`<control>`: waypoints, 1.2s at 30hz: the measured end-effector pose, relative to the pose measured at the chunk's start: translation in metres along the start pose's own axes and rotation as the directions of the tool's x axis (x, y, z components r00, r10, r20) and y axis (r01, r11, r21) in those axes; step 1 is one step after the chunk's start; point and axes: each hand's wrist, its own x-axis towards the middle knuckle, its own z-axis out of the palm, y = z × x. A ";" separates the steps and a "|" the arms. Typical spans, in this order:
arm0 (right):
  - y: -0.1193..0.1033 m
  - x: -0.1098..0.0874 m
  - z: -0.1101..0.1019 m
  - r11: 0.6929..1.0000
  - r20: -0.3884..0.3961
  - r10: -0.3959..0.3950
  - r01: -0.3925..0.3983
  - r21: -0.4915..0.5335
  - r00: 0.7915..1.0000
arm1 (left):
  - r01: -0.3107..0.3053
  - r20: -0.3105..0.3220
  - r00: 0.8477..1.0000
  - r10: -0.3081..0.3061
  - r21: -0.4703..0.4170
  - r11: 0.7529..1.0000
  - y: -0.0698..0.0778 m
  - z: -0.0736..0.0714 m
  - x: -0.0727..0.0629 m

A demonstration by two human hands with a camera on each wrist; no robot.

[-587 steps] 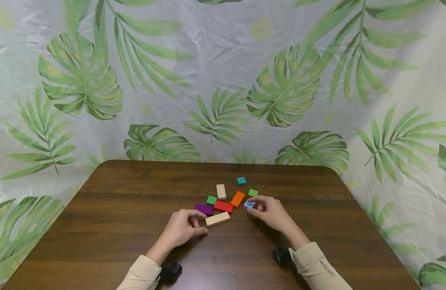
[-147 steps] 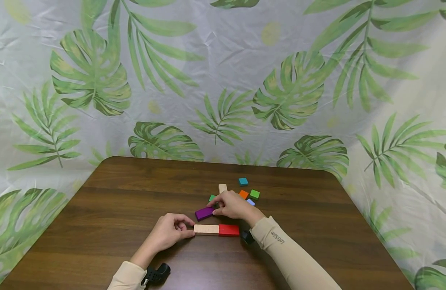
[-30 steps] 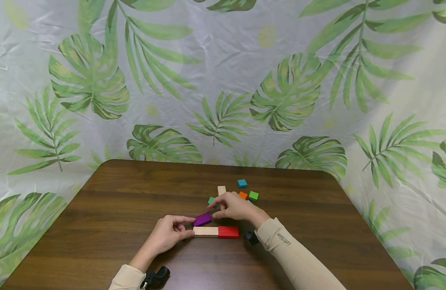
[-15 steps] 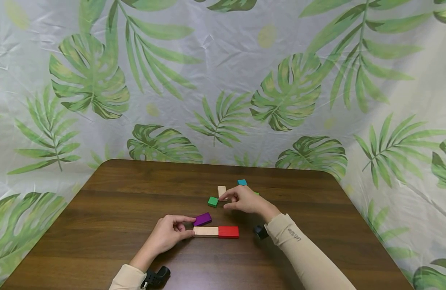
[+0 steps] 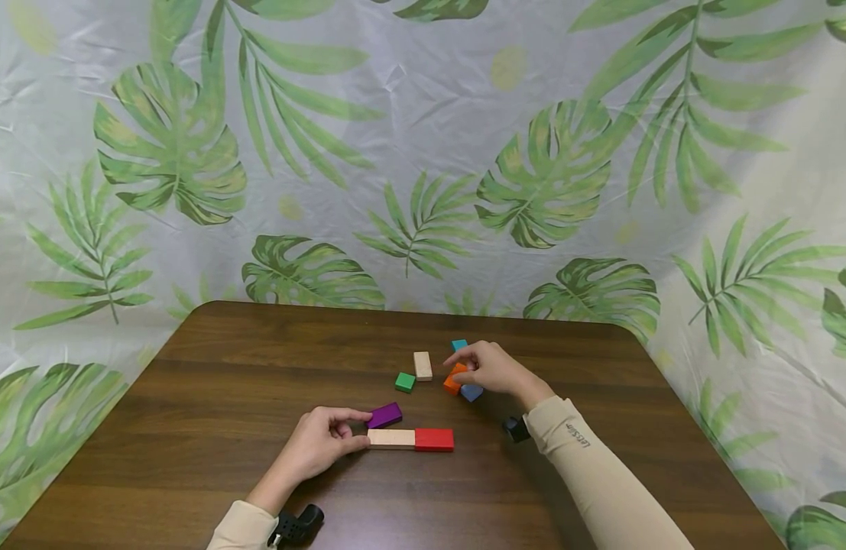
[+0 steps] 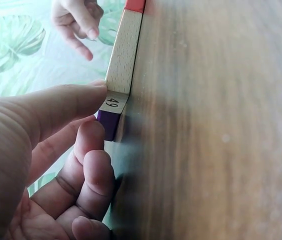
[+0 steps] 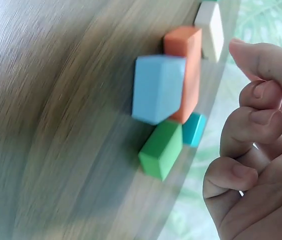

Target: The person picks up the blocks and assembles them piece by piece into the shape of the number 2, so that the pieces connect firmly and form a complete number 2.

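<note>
My left hand (image 5: 319,443) has its thumb at the left end of a plain wooden block (image 5: 391,438) marked 49, and its index fingertip at the purple block (image 5: 384,415). End to end with the plain block lies a red block (image 5: 434,440). The purple block sits slantwise just behind the plain one. My right hand (image 5: 494,370) hovers over the orange block (image 5: 452,383) with nothing between thumb and fingers. Against the orange block, in the right wrist view, lean a blue block (image 7: 158,90) and, lower, a light green block (image 7: 161,150).
A teal block (image 5: 459,345) lies behind the orange one, partly covered by my right hand in the head view. Left of the orange block are a second plain block (image 5: 423,367) and a green block (image 5: 405,383). The brown table (image 5: 257,367) ends at a leaf-print cloth (image 5: 423,191).
Over the last second my right hand has left the purple block and moved right, over the orange one. Earlier, the plain and red blocks came into one row. My left hand stays put.
</note>
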 end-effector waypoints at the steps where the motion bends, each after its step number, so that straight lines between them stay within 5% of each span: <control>1: 0.002 -0.001 -0.001 1.000 -0.001 0.007 -0.007 -0.001 1.000 | 0.000 0.000 1.000 0.000 0.001 1.000 0.000 0.000 0.000; 14: 0.028 0.002 -0.005 0.995 -0.044 0.098 -0.099 -0.028 0.994 | 0.003 0.001 1.000 -0.003 0.001 1.000 -0.001 0.000 0.000; 36: 0.038 0.012 0.003 0.994 -0.032 0.104 -0.105 -0.023 0.994 | 0.003 0.001 1.000 -0.003 0.003 1.000 -0.001 0.001 0.002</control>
